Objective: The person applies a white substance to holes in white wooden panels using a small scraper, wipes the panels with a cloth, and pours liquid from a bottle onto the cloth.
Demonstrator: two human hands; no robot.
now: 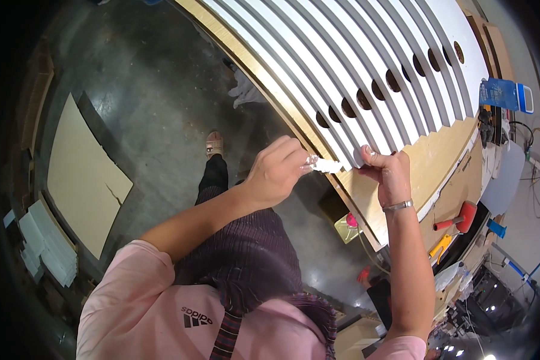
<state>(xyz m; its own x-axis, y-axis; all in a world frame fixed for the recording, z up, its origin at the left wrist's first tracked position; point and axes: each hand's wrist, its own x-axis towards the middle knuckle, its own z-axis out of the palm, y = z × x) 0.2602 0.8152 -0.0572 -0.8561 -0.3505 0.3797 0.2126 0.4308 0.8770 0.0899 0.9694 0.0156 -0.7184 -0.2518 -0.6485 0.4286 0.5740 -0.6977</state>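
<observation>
Two hands: both mine, close together at the near end of the white strips [355, 60].
Left hand [275, 171]: fingertips pinch a crumpled white scrap [327, 165] by the corner of the nearest strip.
Right hand [393, 174]: thumb up, fingers bent, touching the strip ends; I cannot tell if they squeeze.
Blue container [499, 94]: past the strips, on the right; I cannot see what is in it.
Yellow box [344, 233]: low beside the table [441, 150], with a pink round thing [351, 220] at its top.
White strips' place: side by side on the wooden table.
White strips' way: long sides run away from me, leaning left; near ends make steps.
Dark holes [363, 99]: a slanting row across them.
</observation>
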